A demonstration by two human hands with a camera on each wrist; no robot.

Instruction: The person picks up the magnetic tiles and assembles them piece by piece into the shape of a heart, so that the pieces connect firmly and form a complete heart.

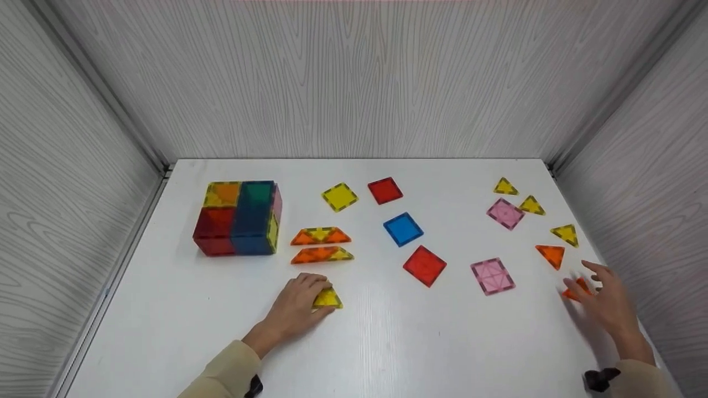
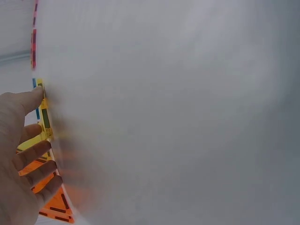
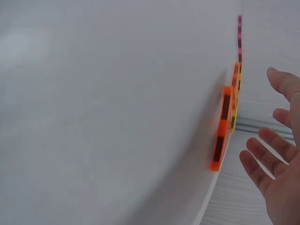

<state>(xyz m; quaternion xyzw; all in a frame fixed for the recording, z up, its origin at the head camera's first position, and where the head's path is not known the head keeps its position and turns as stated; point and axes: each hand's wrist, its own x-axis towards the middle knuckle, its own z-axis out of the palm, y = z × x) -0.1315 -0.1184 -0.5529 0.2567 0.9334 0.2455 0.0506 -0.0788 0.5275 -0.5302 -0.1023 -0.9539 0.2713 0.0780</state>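
My left hand (image 1: pixel 298 304) pinches a yellow triangular magnetic tile (image 1: pixel 328 298) low over the table, thumb at its near corner and fingers at its far side. The left wrist view shows the thumb and index finger at the edge of this yellow tile (image 2: pixel 45 117). Just beyond are two flat trapezoid rows of orange and yellow triangles, a farther row (image 1: pixel 301 237) and a nearer row (image 1: pixel 310 255). At the right side my right hand (image 1: pixel 611 304) hovers, fingers spread, partly covering an orange triangular tile (image 1: pixel 574 289). In the right wrist view that orange tile (image 3: pixel 221 131) stays apart from the fingers.
A box of coloured tiles (image 1: pixel 254 221) stands at the left. Red (image 1: pixel 425 266), blue (image 1: pixel 403 229), yellow (image 1: pixel 340 197) and pink (image 1: pixel 493 276) squares lie around the middle. Several small triangles, one of them orange (image 1: pixel 552 256), lie at the right near the side wall (image 1: pixel 652 166).
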